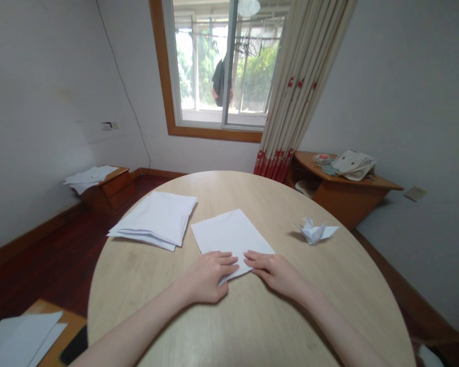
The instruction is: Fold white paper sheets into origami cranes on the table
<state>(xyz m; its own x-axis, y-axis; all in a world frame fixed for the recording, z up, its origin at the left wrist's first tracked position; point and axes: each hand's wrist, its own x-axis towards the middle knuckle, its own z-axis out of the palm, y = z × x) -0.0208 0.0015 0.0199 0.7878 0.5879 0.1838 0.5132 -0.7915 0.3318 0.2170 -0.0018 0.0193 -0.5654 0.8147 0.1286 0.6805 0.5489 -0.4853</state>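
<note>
A white sheet of paper (231, 232) lies flat on the round wooden table (222, 331) in front of me. My left hand (214, 272) rests on its near left part, fingers stretched out over the paper and the thumb by the near edge. On the near right edge, my right hand (273, 270) lies with its fingers extended and pressing on the sheet. The near corner of the paper is partly hidden under my left hand. To the right stands a folded white paper crane (314, 232), apart from both hands.
A stack of white paper (156, 219) lies at the table's left. More sheets (19, 339) rest on a low wooden surface at lower left. Beyond the table are a small cabinet (117, 188), a curtain (294, 92) and a corner desk (340, 191) holding a bag (354, 164).
</note>
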